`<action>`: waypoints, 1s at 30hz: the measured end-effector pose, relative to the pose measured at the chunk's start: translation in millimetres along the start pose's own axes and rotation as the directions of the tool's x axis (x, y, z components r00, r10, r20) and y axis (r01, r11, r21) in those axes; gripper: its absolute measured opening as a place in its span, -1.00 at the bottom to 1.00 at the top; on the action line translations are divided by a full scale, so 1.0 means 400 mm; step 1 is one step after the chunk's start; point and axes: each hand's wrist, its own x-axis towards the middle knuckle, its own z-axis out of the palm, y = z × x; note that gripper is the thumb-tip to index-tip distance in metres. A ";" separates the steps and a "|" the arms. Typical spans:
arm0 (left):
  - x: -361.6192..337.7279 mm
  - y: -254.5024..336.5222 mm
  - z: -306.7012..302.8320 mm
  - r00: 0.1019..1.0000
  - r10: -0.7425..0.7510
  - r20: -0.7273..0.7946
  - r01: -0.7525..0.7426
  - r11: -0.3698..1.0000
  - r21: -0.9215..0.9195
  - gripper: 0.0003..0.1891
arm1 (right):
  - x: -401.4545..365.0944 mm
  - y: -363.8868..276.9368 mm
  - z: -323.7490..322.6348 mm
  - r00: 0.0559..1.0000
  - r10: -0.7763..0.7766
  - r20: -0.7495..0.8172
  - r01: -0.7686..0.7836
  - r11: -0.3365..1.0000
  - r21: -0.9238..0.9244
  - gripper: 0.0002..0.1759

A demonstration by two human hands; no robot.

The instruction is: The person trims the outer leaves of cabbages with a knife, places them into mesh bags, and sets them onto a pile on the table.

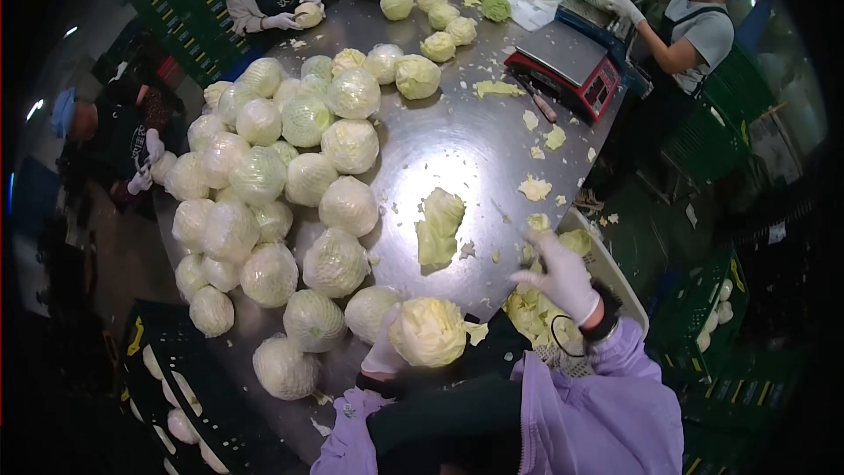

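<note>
My left hand (383, 354), in a white glove, is closed around the side of a trimmed pale cabbage (427, 332) at the table's near edge; a loose leaf flap sticks out on its right. My gloved right hand (565, 278) is over a crate of leaves, thumb held apart from the fingers. From its fingertips a thin, faint knife blade (503, 213) points up and left; the handle is hidden in the hand. A torn green cabbage leaf (440, 227) lies on the metal table (409, 163) beyond the cabbage.
Many net-wrapped cabbages (259, 174) are heaped on the left. Cabbage leaves fill the pale crate (626, 290) at right. A red scale (563, 66) and a pink-handled knife (544, 107) lie farther back. Several gloved co-workers stand around the table; green crates (189, 405) flank me.
</note>
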 end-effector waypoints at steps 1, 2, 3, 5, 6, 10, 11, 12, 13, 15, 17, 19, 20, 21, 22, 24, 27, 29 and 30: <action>0.007 0.003 0.009 1.000 0.019 0.005 -0.019 1.000 0.001 -0.39 | -0.011 -0.019 0.012 1.000 -0.019 0.004 0.019 1.000 0.001 -0.27; 0.005 0.005 0.021 0.984 0.064 -0.164 -0.035 0.984 0.175 -0.36 | -0.034 -0.056 0.032 0.988 0.013 0.152 -0.055 0.962 0.269 -0.19; 0.002 0.005 0.028 0.939 0.131 -0.319 -0.013 0.938 0.345 -0.33 | -0.050 -0.093 0.048 0.954 0.009 0.299 -0.165 0.849 0.502 -0.12; 0.002 0.003 0.008 0.953 0.133 -0.272 -0.012 0.915 0.403 -0.33 | -0.055 -0.158 0.067 0.919 -0.054 0.390 -0.134 0.888 0.440 -0.11; 0.006 0.004 0.010 0.967 0.128 -0.219 -0.013 0.888 0.460 -0.33 | -0.054 -0.179 0.093 0.973 -0.174 0.149 0.086 0.879 0.468 -0.24; -0.017 0.007 0.055 0.955 0.109 -0.277 -0.003 0.934 0.358 -0.27 | -0.049 -0.187 0.130 0.988 -0.127 0.090 0.071 0.885 0.460 -0.66; -0.020 0.012 0.073 0.973 0.094 -0.211 -0.004 0.921 0.390 -0.25 | -0.051 -0.185 0.132 0.988 -0.124 0.087 0.070 0.884 0.462 -0.66; -0.023 0.015 0.086 0.987 0.076 -0.144 -0.009 0.907 0.421 -0.23 | -0.053 -0.179 0.133 0.984 -0.102 0.147 0.030 0.906 0.423 -0.68; -0.025 0.014 0.093 0.987 0.075 -0.142 -0.008 0.907 0.421 -0.23 | -0.055 -0.176 0.132 0.976 -0.077 0.206 -0.007 0.925 0.380 -0.69; -0.024 0.012 0.101 0.967 0.085 -0.240 0.025 0.905 0.424 -0.19 | -0.052 -0.182 0.123 0.984 -0.103 0.148 0.033 0.911 0.411 -0.68; -0.019 0.013 0.102 0.964 0.102 -0.247 0.019 0.896 0.444 -0.19 | -0.047 -0.188 0.117 0.989 -0.146 0.031 0.114 0.874 0.472 -0.67; -0.016 0.009 0.106 0.959 0.112 -0.260 0.021 0.888 0.459 -0.19 | -0.052 -0.185 0.118 0.988 -0.144 0.053 0.112 0.913 0.392 -0.65; -0.017 0.006 0.113 0.959 0.129 -0.254 0.012 0.873 0.488 -0.19 | -0.058 -0.183 0.120 0.988 -0.136 0.073 0.108 0.945 0.309 -0.62; -0.015 0.004 0.116 0.958 0.147 -0.246 0.001 0.856 0.516 -0.19 | -0.063 -0.179 0.122 0.988 -0.134 0.071 0.106 0.946 0.307 -0.62; -0.018 0.006 0.114 0.958 0.146 -0.246 0.001 0.857 0.516 -0.19 | -0.067 -0.174 0.126 0.981 -0.008 0.194 -0.088 0.872 0.482 -0.63; -0.025 0.016 0.118 0.971 0.045 -0.234 0.062 0.899 0.433 -0.19 | -0.068 -0.171 0.121 0.938 0.091 0.334 -0.289 0.736 0.612 -0.64; -0.027 0.028 0.158 0.995 -0.085 -0.053 0.100 0.817 0.568 -0.25 | -0.051 -0.162 0.099 0.725 0.194 0.661 -0.688 0.198 0.698 -0.69; -0.013 0.030 0.115 0.994 -0.094 -0.052 0.105 0.770 0.630 -0.29 | -0.034 -0.118 0.101 0.765 0.183 0.617 -0.582 -0.212 0.785 -0.72; -0.010 0.030 0.100 0.993 -0.110 -0.054 0.116 0.715 0.690 -0.33 | -0.024 -0.091 0.096 0.795 0.225 0.563 -0.553 -0.111 0.826 -0.74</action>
